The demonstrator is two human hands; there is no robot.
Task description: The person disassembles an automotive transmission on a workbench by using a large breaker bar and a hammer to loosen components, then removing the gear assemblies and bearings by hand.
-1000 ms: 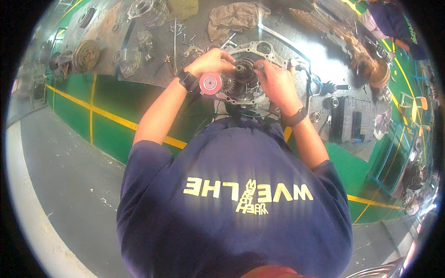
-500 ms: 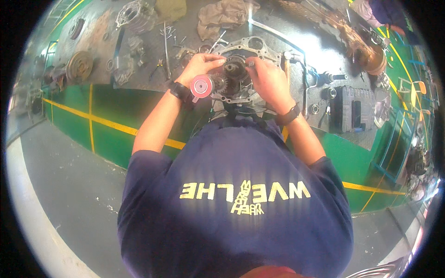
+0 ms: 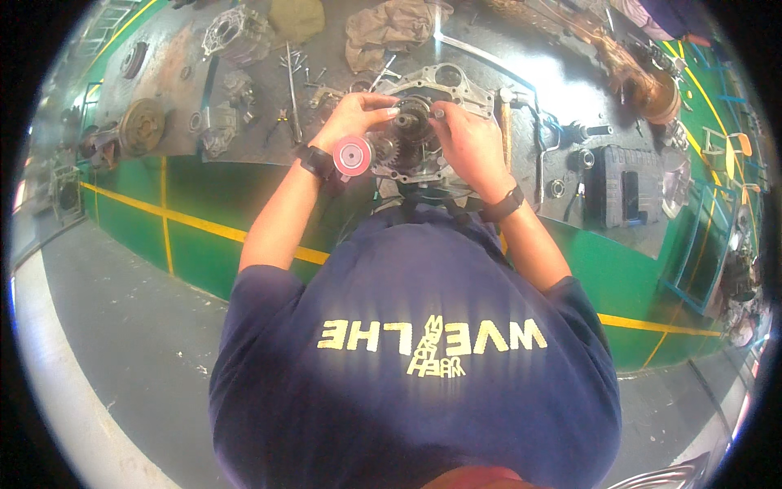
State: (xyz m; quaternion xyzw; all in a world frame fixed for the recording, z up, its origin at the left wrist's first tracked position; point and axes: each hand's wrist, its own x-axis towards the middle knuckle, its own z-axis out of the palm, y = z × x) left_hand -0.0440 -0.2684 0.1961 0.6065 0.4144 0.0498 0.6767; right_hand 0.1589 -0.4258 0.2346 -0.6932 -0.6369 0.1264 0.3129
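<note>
In front of me stands an open gearbox housing (image 3: 446, 77), a light metal casting with holes around its flange. A ringed gear on a shaft (image 3: 406, 121) sits inside it. From the left, my left hand (image 3: 354, 122) reaches in with fingertips and thumb closed at the gear's edge. My right hand (image 3: 472, 147) pinches at the opposite side of the gear, its finger pads partly hidden. A smaller toothed gear (image 3: 383, 152) lies lower left in the housing. Beside my left wrist is a round red disc (image 3: 353, 155) with a dark centre.
Right of the housing lie a hammer (image 3: 506, 122), a bent metal bar (image 3: 540, 155), a bearing ring (image 3: 556, 189) and a black case (image 3: 623, 186). To the left are pliers (image 3: 281, 122), a long bar (image 3: 292, 94) and castings (image 3: 220, 126). A brown cloth (image 3: 391, 33) lies behind.
Both hands stay at the gear, with only slight finger shifts. The whole view has moved a little.
</note>
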